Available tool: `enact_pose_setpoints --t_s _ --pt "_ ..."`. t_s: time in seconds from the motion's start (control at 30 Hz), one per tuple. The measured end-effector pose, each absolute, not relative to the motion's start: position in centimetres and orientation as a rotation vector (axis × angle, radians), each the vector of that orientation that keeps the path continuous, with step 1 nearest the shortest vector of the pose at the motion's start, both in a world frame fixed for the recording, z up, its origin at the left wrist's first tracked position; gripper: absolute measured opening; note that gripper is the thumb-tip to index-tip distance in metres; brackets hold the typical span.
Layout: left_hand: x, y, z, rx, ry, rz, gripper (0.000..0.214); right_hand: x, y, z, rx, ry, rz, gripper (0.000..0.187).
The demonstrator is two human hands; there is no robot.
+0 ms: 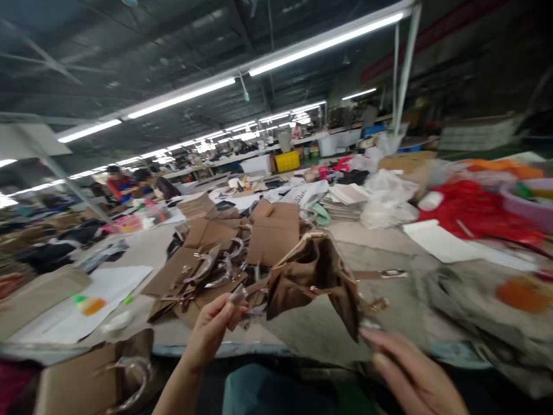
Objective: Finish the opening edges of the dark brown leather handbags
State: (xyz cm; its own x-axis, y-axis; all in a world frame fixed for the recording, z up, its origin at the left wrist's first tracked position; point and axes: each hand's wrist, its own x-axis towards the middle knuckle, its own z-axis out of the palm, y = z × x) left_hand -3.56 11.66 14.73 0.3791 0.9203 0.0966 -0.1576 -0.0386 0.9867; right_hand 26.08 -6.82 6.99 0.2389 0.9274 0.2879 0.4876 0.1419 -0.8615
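An open brown handbag (pixel 313 271) with a light-edged mouth stands tilted on the table between my hands. My left hand (pixel 218 320) is closed in a pinch on a small clear-plastic-wrapped strap end (pixel 239 295), left of the bag. At the bag's lower right corner, my right hand (pixel 412 366) has thumb and fingers closed around a shiny wrapped piece (pixel 371 324); blur hides its exact shape. Just behind my left hand lies a heap of brown bag parts (pixel 173 274) with plastic-wrapped curved handles (pixel 224 271).
A brown strap with a metal buckle (pixel 393 273) lies right of the bag. Farther right are white sheets (pixel 444 242), red plastic (pixel 470 207) and grey-green cloth (pixel 466 305). Another brown bag (pixel 82 380) sits at lower left, below a small glue-like bottle (pixel 90 304). A co-worker's hand (pixel 9 285) shows at far left.
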Motion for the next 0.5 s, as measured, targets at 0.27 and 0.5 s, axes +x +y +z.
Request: enact_pose_setpoints --t_s 0.27,0.5 --pt "-3.5 13.5 6.7 1.461 1.192 0.841 0.039 18.5 -3.9 5.3 -1.371 -1.701 1.016 0.051" --pt "0.6 14.1 8.5 2.039 1.212 0.8 0.071 17.8 -2.7 8.3 -1.336 -1.887 1.274 0.065"
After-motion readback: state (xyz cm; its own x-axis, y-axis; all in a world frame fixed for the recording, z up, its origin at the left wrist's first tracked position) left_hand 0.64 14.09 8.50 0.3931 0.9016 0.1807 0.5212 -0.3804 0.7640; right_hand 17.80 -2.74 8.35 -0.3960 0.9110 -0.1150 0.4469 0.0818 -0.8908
